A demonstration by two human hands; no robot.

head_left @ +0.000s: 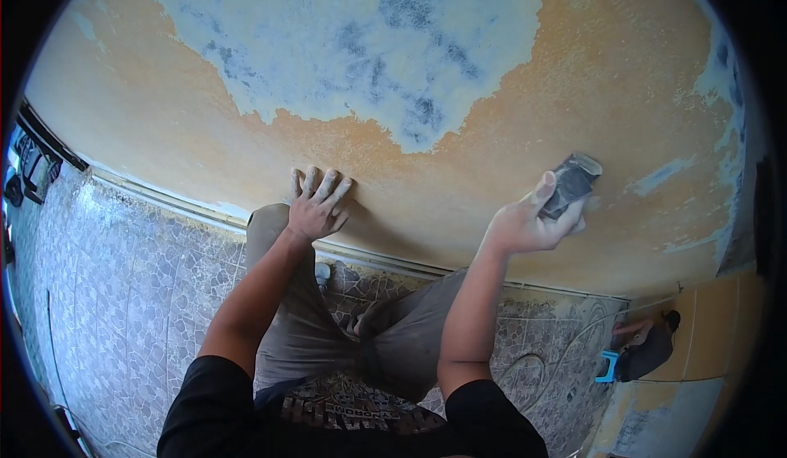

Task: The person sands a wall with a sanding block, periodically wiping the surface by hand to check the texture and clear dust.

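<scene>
- Sanding block (574,181): dark and flat-faced, we see it right of centre, tilted and lying against the orange wall (574,72).
- Far left, the pebble-patterned tiled floor (115,294) meets the foot of the wall.
- Our left hand (318,208) holds nothing; its 5 fingers are spread and flat on the orange paint, just above the left knee of our grey trousers (303,319).
- Above and between the 2 hands, a large pale patch (344,40) with blue-grey smears shows where the orange coat is gone.
- Our right hand (529,224) is closed around the lower end of the block, with the thumb along its side.
- Lower right, another person (648,347) crouches beside a blue stool (608,366), well apart from us.
</scene>
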